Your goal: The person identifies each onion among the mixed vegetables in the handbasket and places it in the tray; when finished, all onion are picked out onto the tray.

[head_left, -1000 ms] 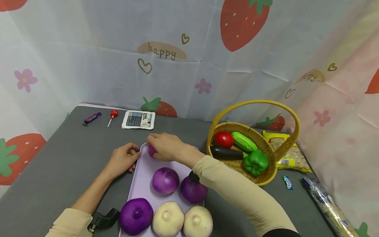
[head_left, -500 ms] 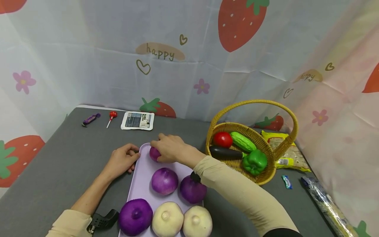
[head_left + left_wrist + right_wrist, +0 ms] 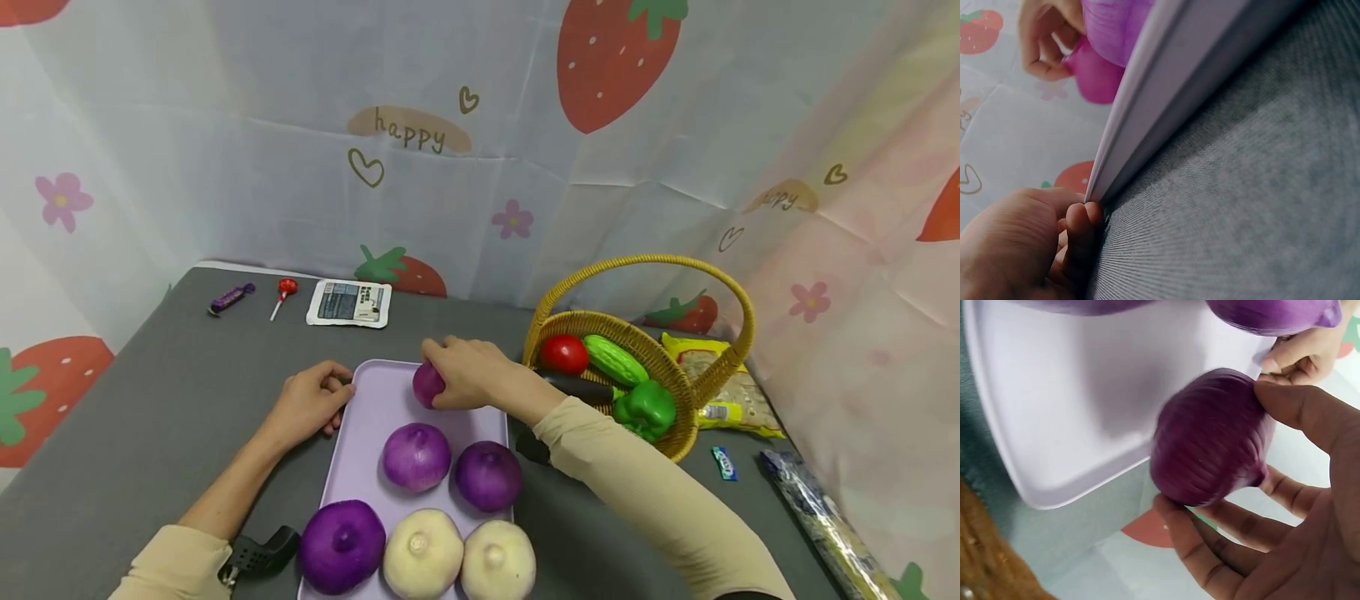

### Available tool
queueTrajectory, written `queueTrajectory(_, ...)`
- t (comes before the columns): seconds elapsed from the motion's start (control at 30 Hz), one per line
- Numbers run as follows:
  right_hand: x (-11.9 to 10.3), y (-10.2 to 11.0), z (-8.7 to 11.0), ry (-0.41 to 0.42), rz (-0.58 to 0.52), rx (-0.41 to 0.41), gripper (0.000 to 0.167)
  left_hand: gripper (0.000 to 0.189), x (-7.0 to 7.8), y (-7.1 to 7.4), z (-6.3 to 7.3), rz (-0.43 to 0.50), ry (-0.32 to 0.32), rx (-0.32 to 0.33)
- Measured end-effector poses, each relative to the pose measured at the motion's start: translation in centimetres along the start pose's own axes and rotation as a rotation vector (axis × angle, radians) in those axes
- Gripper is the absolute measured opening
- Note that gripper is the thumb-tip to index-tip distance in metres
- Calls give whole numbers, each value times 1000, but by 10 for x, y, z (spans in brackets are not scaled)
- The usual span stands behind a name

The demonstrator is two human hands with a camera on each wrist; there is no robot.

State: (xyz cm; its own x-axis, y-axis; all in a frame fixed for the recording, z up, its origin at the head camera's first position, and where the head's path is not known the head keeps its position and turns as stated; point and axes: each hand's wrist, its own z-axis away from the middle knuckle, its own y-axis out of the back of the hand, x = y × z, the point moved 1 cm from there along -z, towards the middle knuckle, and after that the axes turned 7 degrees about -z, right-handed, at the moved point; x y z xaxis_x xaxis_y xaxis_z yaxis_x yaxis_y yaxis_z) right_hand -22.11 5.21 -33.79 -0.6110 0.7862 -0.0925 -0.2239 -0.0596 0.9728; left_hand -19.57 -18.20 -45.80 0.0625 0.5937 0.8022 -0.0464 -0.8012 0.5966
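Note:
My right hand grips a small purple onion between thumb and fingers, above the far end of a lilac tray. My left hand pinches the tray's far left corner; in the left wrist view its thumb and fingertips meet at the rim. Two purple onions, a lighter one and a darker one, sit mid-tray. Along the near end are a large purple onion and two white onions, one central and one on the right.
Right of the tray stands a yellow wicker basket with a tomato, cucumber, eggplant and green pepper. Behind lie a wrapped candy, lollipop and white packet. Bagged goods lie far right.
My right hand has moved right with the small purple onion, away from the tray's far left corner. The left hand stays at the corner. The other onions have not moved.

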Motion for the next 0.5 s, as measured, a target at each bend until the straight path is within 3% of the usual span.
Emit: queueTrajectory(0.5,20,-8,24,-33,-46,-102,43,24,-1,0,0,13,3,-6)
